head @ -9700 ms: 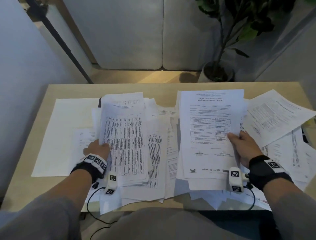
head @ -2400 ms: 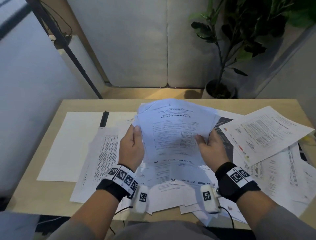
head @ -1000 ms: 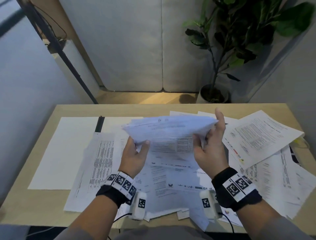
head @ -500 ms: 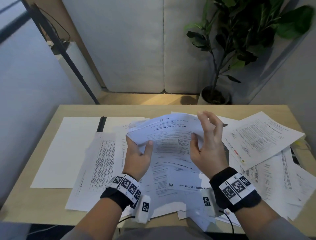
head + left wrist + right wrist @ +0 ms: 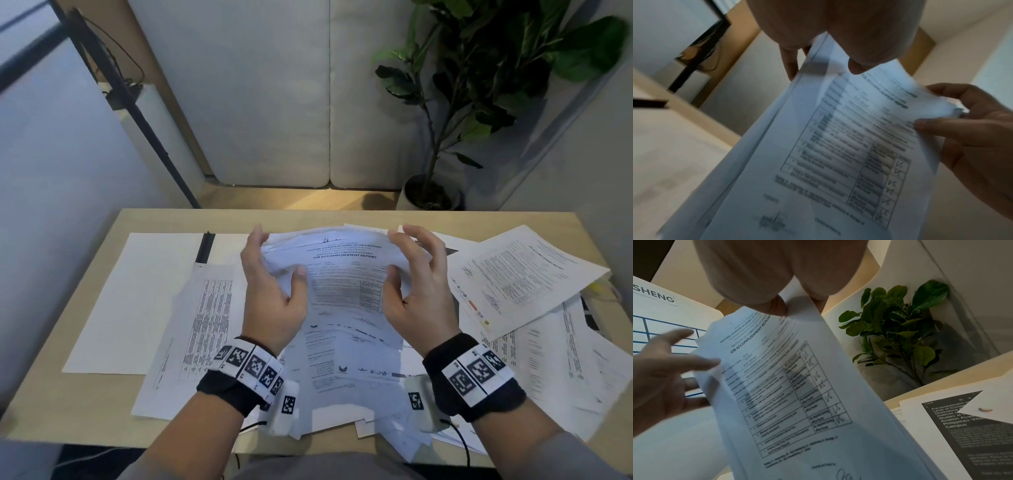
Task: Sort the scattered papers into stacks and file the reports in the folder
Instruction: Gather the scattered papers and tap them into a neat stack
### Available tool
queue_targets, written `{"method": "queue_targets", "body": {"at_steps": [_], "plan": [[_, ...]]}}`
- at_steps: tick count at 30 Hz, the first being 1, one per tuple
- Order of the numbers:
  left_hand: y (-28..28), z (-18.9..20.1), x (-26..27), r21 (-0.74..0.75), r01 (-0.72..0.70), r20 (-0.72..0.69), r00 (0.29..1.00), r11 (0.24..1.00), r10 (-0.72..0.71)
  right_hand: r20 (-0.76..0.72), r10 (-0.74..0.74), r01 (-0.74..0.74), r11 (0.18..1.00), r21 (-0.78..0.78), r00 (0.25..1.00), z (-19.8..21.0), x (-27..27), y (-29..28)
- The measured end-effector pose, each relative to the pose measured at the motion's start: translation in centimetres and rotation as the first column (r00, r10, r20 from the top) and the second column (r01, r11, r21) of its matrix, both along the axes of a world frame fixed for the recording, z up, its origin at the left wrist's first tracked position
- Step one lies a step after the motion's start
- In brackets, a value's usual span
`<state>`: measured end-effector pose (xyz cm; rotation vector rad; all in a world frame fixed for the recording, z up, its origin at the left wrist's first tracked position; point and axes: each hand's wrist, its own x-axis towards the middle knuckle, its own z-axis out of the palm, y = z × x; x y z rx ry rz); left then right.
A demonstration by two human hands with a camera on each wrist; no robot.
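A stack of reports [image 5: 342,274], headed Job Accomplishment Report, is held tilted up over the middle of the table. My left hand [image 5: 277,253] grips its left edge, thumb on the front and fingers behind. My right hand [image 5: 407,253] pinches the upper right edge the same way. The left wrist view shows the stack [image 5: 838,162] with my left hand [image 5: 824,65] at the top and my right hand [image 5: 941,110] pinching the far edge. In the right wrist view the stack [image 5: 797,386] hangs under my right hand [image 5: 797,306]. The white folder [image 5: 154,291] lies open on the left.
Loose printed sheets [image 5: 513,281] spread over the table's right side, and more lie under my hands. A sheet of printed tables [image 5: 205,325] overlaps the folder. A dark printed page [image 5: 962,426] lies to the right. A potted plant [image 5: 428,195] stands behind the wooden table [image 5: 342,217].
The stack has tipped from nearly flat to face me. My right hand, spread off the paper half a second ago, now pinches the right edge. My left hand has slid higher up the left edge.
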<state>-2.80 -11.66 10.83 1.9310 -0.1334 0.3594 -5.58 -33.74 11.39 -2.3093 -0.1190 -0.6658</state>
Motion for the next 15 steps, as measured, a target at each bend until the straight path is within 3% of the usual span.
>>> {"method": "queue_targets", "body": {"at_steps": [2, 4, 8, 15], "plan": [[-0.2, 1.0, 0.0, 0.188, 0.002, 0.156, 0.987, 0.982, -0.032, 0.008, 0.013, -0.013, 1.0, 0.002, 1.0, -0.2, -0.1, -0.1], [-0.7, 2.0, -0.2, 0.281, -0.007, 0.201, 0.978, 0.96, -0.052, 0.022, 0.03, -0.031, 1.0, 0.005, 0.999, -0.2, -0.1, 0.0], [-1.0, 2.9, -0.4, 0.206, -0.008, 0.147, 0.989, 0.979, -0.023, 0.043, 0.061, -0.061, 0.998, -0.012, 0.997, -0.2, -0.2, 0.2], [-0.6, 3.5, 0.9, 0.093, -0.043, 0.183, 0.983, 0.995, 0.025, 0.039, 0.07, -0.072, 0.996, 0.057, 0.997, -0.6, -0.5, 0.1]]}}
